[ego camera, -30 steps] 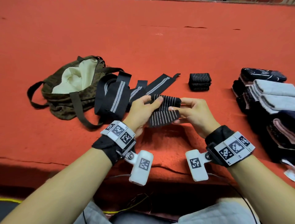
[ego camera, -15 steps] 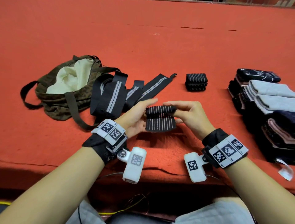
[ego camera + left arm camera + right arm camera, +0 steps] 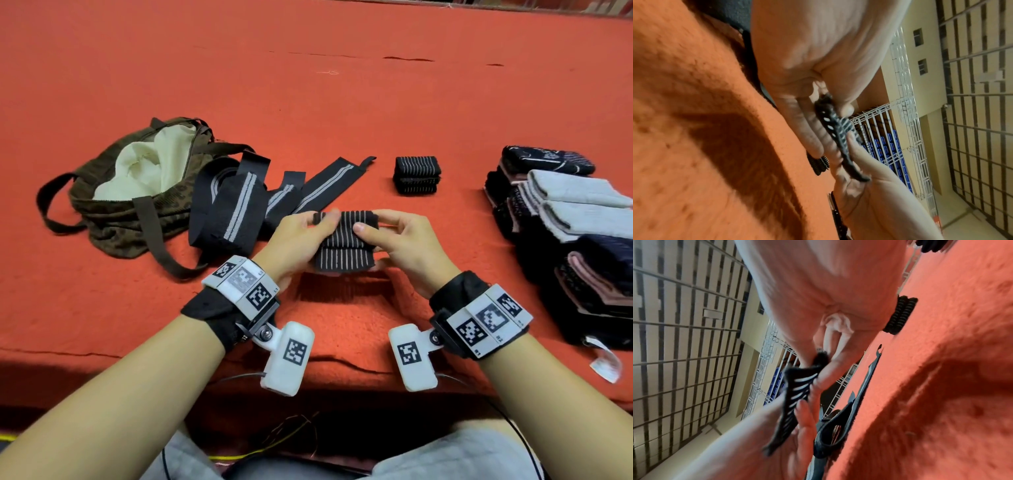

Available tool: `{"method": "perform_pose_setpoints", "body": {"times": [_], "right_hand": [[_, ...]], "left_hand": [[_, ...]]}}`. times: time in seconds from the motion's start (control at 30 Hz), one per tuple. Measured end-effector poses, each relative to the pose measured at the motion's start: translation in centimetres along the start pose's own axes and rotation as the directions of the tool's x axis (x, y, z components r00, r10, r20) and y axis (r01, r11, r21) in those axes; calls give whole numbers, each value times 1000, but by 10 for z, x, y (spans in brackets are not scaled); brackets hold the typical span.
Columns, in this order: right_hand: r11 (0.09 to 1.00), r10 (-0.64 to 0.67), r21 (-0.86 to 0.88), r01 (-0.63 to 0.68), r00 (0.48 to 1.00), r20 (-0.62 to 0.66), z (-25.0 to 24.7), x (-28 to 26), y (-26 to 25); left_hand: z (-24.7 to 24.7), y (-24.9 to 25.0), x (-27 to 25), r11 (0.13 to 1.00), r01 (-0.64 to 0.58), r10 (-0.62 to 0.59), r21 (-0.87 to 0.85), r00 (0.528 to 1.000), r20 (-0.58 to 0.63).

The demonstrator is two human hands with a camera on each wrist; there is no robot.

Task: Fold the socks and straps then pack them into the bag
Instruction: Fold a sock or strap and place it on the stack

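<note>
Both hands held a black striped strap (image 3: 344,241) just above the red table's near edge (image 3: 342,356) — left hand (image 3: 294,245) and right hand (image 3: 399,250) each pinching an end. It looked soft, light and floppy — best gripped across its folded layers.

Surface: table covered in red felt-like cloth (image 3: 308,102), creased along its near edge. Lying on it: an open olive bag (image 3: 130,205) at left; loose black straps (image 3: 239,202) touching the bag; one folded strap (image 3: 417,175) apart at centre; stacked folded socks (image 3: 565,219) at right.
</note>
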State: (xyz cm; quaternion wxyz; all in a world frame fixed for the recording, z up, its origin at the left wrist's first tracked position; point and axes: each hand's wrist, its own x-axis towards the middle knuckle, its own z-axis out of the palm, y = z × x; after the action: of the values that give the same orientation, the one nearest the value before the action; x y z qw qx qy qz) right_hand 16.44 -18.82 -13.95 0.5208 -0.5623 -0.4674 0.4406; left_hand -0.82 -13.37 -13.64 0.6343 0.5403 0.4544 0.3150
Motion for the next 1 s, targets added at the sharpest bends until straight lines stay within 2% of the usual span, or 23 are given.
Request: {"method": "perform_pose_setpoints", "body": {"times": [0.07,0.23,0.3,0.4,0.47,0.57,0.63,0.7,0.9,1.0], "right_hand": [[997,-74,4,74,997,-18,-1,1,-2],[989,-145,-2,145,989,12,-9,4,-9],[995,-98,5,98,995,24,-12,6,-11],[981,74,178,-74,997,3,-21,11,-17],[959,173,228,-166,985,-12,-29,14,-24],[987,143,90,-133,982,-120,-41,24,-29],[990,114,107,-93,970,-216,-50,34,-34],[980,150,168,-107,951,-269,-60,47,-40],[968,166,239,-72,901,-400,-93,98,-68],[966,168,252,-55,875,-453,-112,127,-76]], "left_hand": [[0,10,-5,995,82,-79,-53,995,60],[0,25,-3,991,86,-75,-99,991,109],[4,27,1,987,108,-95,-119,990,109],[12,30,12,987,88,-81,-137,995,53],[19,34,23,994,53,-53,-96,999,7],[34,46,40,998,26,-27,-52,1000,-16],[44,59,52,998,48,-49,-44,999,-5],[52,70,69,997,73,-72,-25,997,6],[87,105,124,999,-27,24,-46,998,-52],[102,120,155,996,-9,5,-94,999,-34]]}}
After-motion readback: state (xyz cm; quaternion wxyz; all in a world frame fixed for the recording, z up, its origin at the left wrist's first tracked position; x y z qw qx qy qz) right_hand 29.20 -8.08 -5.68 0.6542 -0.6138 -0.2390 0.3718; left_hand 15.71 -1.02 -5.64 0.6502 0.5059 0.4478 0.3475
